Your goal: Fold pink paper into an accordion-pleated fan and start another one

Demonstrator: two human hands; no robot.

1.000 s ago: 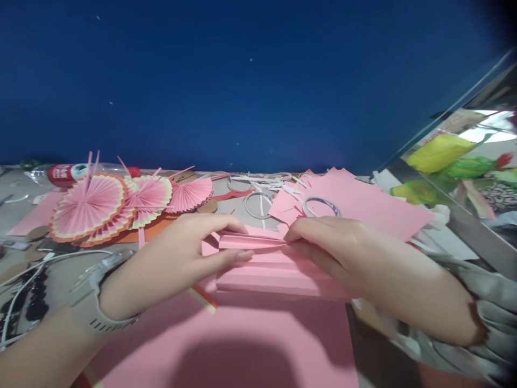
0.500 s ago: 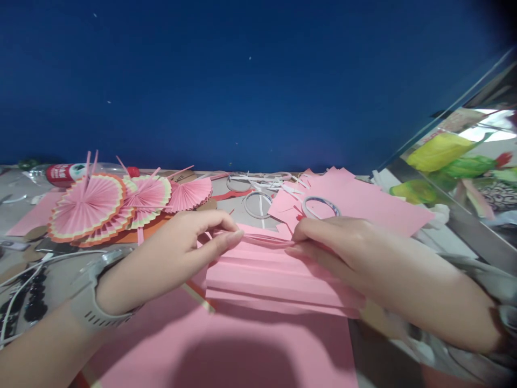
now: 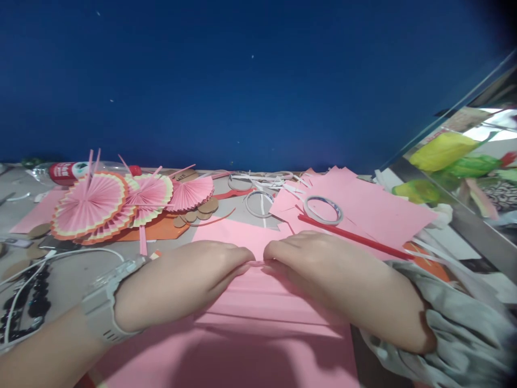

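A sheet of pink paper (image 3: 258, 303), creased in parallel pleats, lies in front of me over other flat pink paper (image 3: 234, 358). My left hand (image 3: 194, 272) pinches the far pleated edge of the sheet, thumb below and fingers above. Close beside it, my right hand (image 3: 311, 267) pinches the same edge, its fingertips almost meeting the left ones. Between the two thumbs a short stretch of the folded edge shows. The outer ends of the fold are hidden under my hands.
Pleated paper fans (image 3: 89, 207) stand at the left before a plastic bottle (image 3: 68, 172). Tape rolls (image 3: 323, 210), a red strip (image 3: 355, 237) and pink sheets (image 3: 363, 199) lie at the back right. Brown discs (image 3: 208, 206) sit mid-table. A blue partition (image 3: 242, 97) rises behind.
Both hands have come together at the middle of the folded edge and dropped slightly lower. More of the pink paper behind and the red strip now show.
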